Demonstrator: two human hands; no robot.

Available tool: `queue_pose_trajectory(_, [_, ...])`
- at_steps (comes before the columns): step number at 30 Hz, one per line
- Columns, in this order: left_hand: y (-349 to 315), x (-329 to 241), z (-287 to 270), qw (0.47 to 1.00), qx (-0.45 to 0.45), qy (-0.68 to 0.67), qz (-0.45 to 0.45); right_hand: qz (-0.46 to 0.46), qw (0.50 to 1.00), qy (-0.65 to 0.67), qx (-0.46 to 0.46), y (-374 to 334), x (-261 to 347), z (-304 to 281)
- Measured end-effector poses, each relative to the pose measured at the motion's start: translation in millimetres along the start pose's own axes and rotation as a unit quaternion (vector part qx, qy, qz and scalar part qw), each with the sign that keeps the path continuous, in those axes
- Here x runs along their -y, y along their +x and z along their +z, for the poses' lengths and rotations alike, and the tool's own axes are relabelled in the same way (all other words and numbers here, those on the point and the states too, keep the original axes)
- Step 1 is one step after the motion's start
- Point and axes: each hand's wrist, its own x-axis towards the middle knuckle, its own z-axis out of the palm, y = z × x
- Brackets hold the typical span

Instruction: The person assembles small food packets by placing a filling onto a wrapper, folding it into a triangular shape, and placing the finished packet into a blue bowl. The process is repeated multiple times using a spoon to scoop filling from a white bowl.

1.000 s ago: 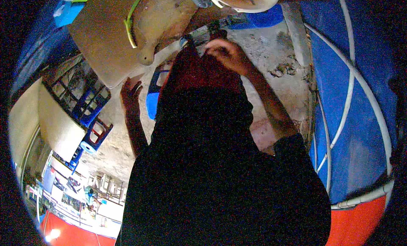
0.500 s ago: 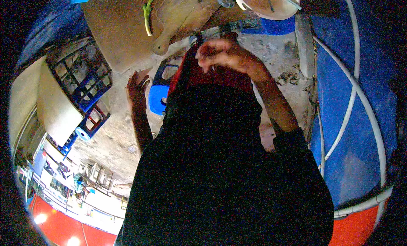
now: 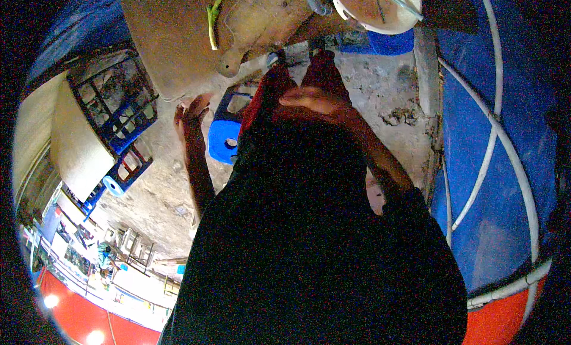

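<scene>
My left hand (image 3: 193, 110) hangs by the near corner of the brown table (image 3: 163, 53), its fingers loosely apart and no object visible in it. In front of my dark top, my right hand (image 3: 315, 103) stretches its fingers over the red cloth on my legs (image 3: 324, 74); nothing shows in that hand. On the table lie a wooden cutting board (image 3: 267, 15), its handle reaching past the near edge, and a green stalk with a pale end (image 3: 212, 27), perhaps a spring onion. A white basin (image 3: 410, 25) with thin sticks across it stands at the right.
A blue stool (image 3: 224, 141) is on the concrete floor (image 3: 160, 190) by my left arm. Dark crates (image 3: 119, 107) stand further left. Blue sheeting (image 3: 470, 143) with pale pipes (image 3: 517, 149) runs along the right. A blue container (image 3: 392, 43) sits below the basin.
My right hand has lowered toward my body, and its bent fingers have straightened. My left hand has turned a little near the table corner. The view has shifted slightly.
</scene>
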Motion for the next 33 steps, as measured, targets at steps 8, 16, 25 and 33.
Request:
queue_pose_trajectory(8, [-1.3, -44.5, 67.3, 0.998, 0.048, -0.009, 0.030, 0.008, 0.969, 0.149, -0.199, -5.4, 52.2, -83.0])
queue_pose_trajectory(16, [-21.5, -115.1, 157.8, 0.986, 0.135, 0.024, 0.093, -0.096, 0.972, 0.194, -0.094, 36.6, 126.0, -40.0])
queue_pose_trajectory(25, [-8.7, -110.8, 185.9, 0.992, 0.015, 0.043, 0.117, -0.156, 0.954, 0.233, -0.102, 28.6, 101.0, -127.4])
queue_pose_trajectory(33, [12.7, -105.0, 227.1, 0.986, -0.026, -0.033, 0.159, -0.142, 0.875, -0.245, -0.393, 57.1, -37.5, -256.6])
